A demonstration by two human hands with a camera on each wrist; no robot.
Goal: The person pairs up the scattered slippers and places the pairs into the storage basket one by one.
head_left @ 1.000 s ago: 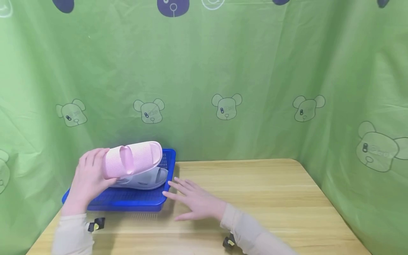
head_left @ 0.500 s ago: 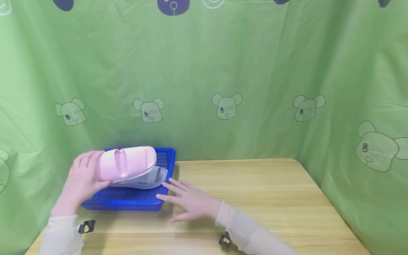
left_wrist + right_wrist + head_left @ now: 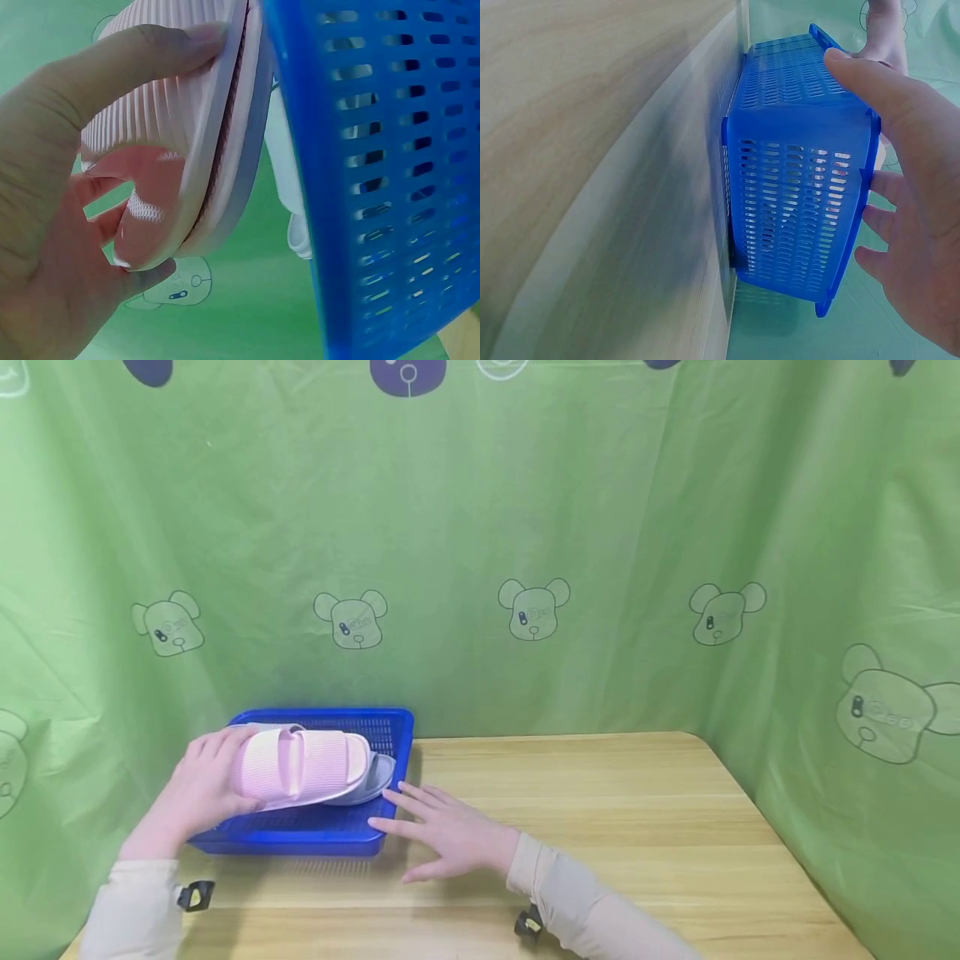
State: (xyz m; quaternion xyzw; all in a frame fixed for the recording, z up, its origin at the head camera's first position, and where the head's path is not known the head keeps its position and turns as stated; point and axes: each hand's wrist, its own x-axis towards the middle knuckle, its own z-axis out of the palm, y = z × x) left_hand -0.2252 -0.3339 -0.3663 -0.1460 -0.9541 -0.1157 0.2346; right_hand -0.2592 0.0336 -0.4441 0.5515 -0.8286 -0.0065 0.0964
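Observation:
My left hand (image 3: pixel 197 787) grips a pink ribbed two-strap slipper (image 3: pixel 324 767) by its heel end, low over the blue plastic basket (image 3: pixel 300 843). In the left wrist view my thumb presses the strap, my fingers are under the heel, and a second sole layer (image 3: pixel 238 161) lies against the slipper's sole. A grey-blue slipper (image 3: pixel 381 774) lies in the basket, partly hidden beneath the pink one. My right hand (image 3: pixel 457 837) is spread with straight fingers at the basket's right rim; in the right wrist view, its fingertips (image 3: pixel 877 217) are at the rim.
The basket stands at the left of the wooden table (image 3: pixel 585 827). A green curtain (image 3: pixel 480 510) with bear prints encloses the back and sides. A pale edge of something (image 3: pixel 258 726) shows behind the pink slipper, at the basket's back left.
My left hand first moved left and slightly down, then lowered the pink slipper further into the basket over the grey-blue one. My right hand shifted slightly left to the basket's rim and stayed there.

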